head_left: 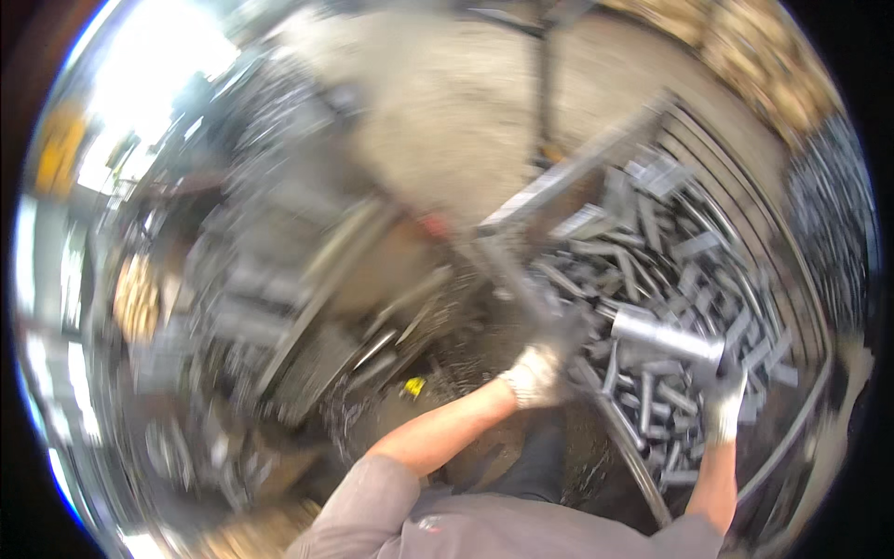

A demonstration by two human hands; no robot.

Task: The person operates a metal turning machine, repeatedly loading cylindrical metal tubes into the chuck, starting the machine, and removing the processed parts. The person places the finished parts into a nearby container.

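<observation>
A shiny metal cylinder (pixel 666 337) lies across the space above a heap of metal parts. My right hand (pixel 724 396), in a white glove with dark fingers, is closed on the cylinder's right end. My left hand (pixel 551 366), gloved the same way, is at the bin's near-left rim, close to the cylinder's left end. Motion smears its fingers, so whether it touches the cylinder is unclear. Below sits a metal-framed bin (pixel 750 191) full of loose grey metal pieces (pixel 643 247), many of them short bars and rods.
A blurred machine or bench with grey metal parts (pixel 251 307) stands at the left. A small yellow object (pixel 414 386) lies on the dark, littered floor near my left forearm. Beyond the bin is a pale floor (pixel 447 102) with a dark post (pixel 544 93). Tan, sack-like shapes (pixel 759 56) stand at the far right.
</observation>
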